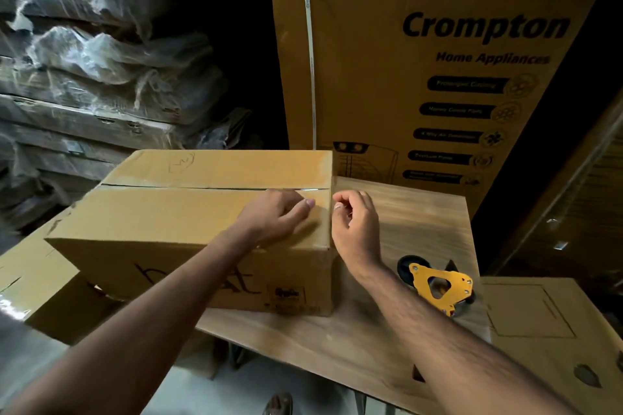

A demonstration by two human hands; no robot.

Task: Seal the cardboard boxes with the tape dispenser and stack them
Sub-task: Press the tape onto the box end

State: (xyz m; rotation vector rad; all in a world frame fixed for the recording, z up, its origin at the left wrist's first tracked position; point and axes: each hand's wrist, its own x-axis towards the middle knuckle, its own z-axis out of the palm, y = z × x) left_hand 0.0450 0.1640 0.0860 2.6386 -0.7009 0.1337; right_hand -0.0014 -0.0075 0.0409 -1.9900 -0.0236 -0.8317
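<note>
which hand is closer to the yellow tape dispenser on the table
Right. The right hand is beside the box's right end, above the tape dispenser in the view, with its forearm passing just left of it. The left hand rests on the box top, farther left.

Hands at the right end of a brown cardboard box (188, 212)

The left hand (274, 216) presses flat on its top flap near the seam; the right hand (354, 226), fingers curled, sits at the corner edge, on a wooden table (421, 222) beside a yellow tape dispenser (438, 286).
</note>
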